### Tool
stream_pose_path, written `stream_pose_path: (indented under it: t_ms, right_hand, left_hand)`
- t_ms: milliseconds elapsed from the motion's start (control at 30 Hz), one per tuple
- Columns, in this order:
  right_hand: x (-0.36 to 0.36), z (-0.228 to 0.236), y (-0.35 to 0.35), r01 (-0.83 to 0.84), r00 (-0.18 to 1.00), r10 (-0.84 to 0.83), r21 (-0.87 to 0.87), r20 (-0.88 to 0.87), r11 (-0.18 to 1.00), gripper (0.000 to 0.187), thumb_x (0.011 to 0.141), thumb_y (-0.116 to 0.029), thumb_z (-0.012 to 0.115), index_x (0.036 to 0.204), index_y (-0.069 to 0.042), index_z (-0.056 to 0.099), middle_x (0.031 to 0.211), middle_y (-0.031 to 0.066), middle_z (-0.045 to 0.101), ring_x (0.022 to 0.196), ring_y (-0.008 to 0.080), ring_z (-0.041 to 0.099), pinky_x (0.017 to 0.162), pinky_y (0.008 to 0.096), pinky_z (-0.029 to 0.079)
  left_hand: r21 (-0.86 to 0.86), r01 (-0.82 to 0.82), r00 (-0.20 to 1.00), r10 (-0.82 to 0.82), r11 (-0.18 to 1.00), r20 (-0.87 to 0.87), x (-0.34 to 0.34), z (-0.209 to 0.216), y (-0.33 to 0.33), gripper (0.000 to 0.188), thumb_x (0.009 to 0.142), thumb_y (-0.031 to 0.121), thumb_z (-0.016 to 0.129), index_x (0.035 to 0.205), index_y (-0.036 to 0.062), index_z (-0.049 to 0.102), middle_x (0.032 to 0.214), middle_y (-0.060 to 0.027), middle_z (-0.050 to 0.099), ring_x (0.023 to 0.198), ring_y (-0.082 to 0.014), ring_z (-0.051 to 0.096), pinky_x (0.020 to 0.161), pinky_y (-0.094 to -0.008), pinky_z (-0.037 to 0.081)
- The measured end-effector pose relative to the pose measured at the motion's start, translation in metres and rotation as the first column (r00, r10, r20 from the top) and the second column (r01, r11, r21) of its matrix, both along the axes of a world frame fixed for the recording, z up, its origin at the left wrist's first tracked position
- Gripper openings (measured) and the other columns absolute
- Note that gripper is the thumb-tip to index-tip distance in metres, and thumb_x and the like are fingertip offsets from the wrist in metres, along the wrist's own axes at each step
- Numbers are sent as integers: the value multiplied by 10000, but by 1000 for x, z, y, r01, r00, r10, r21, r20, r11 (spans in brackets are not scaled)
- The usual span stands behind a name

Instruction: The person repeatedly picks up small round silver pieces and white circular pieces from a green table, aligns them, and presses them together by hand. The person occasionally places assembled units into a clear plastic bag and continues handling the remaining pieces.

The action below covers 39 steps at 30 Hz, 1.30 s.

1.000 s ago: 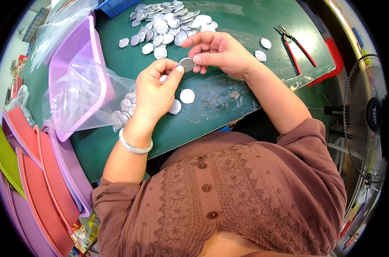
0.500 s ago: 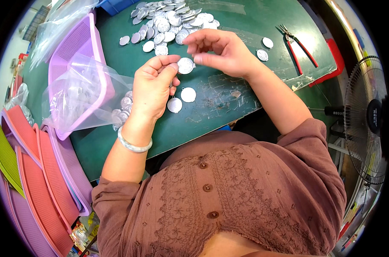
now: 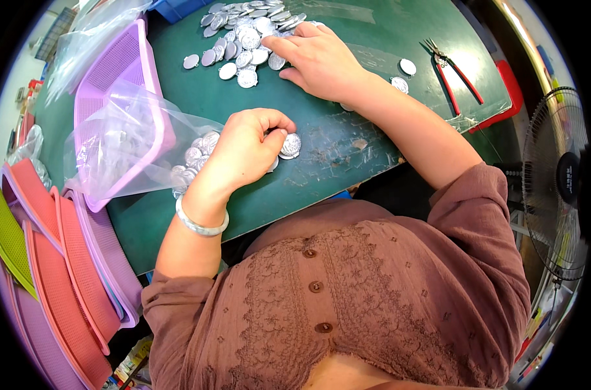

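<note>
My left hand, with a pale bangle on its wrist, is closed with thumb and forefinger at the edge of a round silver medallion. That medallion overlaps another disc, and a further one shows partly beneath my fingers. Farther off, my right hand has its fingers apart, their tips touching the near right side of a pile of silver medallions. Several more medallions lie to the left of my left wrist, partly under a clear plastic bag. The edge of one disc peeks out under my right forearm.
Red-handled pliers and two loose medallions lie on the right of the green table. A purple basket stands at left, above stacked coloured baskets. A fan is at far right.
My left hand has come down toward me with the medallion, over the discs on the table. My right hand has moved away from it, up to the pile.
</note>
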State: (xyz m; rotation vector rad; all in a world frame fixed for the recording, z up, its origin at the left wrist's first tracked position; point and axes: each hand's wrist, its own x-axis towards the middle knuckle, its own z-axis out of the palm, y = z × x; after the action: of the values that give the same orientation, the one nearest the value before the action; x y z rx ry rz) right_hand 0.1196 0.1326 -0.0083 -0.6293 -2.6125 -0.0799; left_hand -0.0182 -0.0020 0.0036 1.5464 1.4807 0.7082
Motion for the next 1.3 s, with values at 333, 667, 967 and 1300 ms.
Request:
stream_pose_path:
  t_ms: [333, 667, 967, 1300]
  right_hand:
    - [8, -7, 1, -107, 977, 75, -153, -201, 982, 326, 740, -90, 601, 1062, -107, 553, 756, 45, 571, 791, 240, 522, 707, 351, 430]
    - [-7, -9, -6, -55, 994, 42, -119, -103, 991, 433, 687, -191, 666, 1088, -95, 532, 786, 48, 587, 830, 234, 495, 724, 332, 428]
    - [-3, -11, -1, -167, 977, 135, -199, -165, 966, 479, 652, -94, 634, 1118, -103, 522, 883, 5, 592, 853, 225, 485, 778, 324, 404]
    - [21, 2, -1, -149, 983, 117, -236, -145, 960, 487, 666, -1, 600, 1135, -99, 510, 895, 57, 576, 913, 255, 508, 814, 353, 410]
  left_hand:
    - [37, -75, 997, 76, 996, -16, -1, -1, 3, 148, 813, 91, 552, 875, -31, 609, 711, -7, 580, 601, -49, 488, 547, -217, 416]
    - [-24, -225, 966, 226, 974, 122, 2, -1, 5, 155, 819, 131, 562, 857, -13, 606, 656, 23, 516, 555, -48, 443, 517, -195, 379]
    - [-6, -243, 963, 242, 970, 119, 0, -4, 6, 138, 818, 133, 556, 844, 3, 594, 663, 16, 518, 553, -52, 456, 512, -191, 376]
    - [-65, -286, 937, 293, 956, 189, 1, 0, 6, 125, 823, 135, 542, 850, 20, 582, 675, 10, 521, 559, -56, 471, 489, -184, 365]
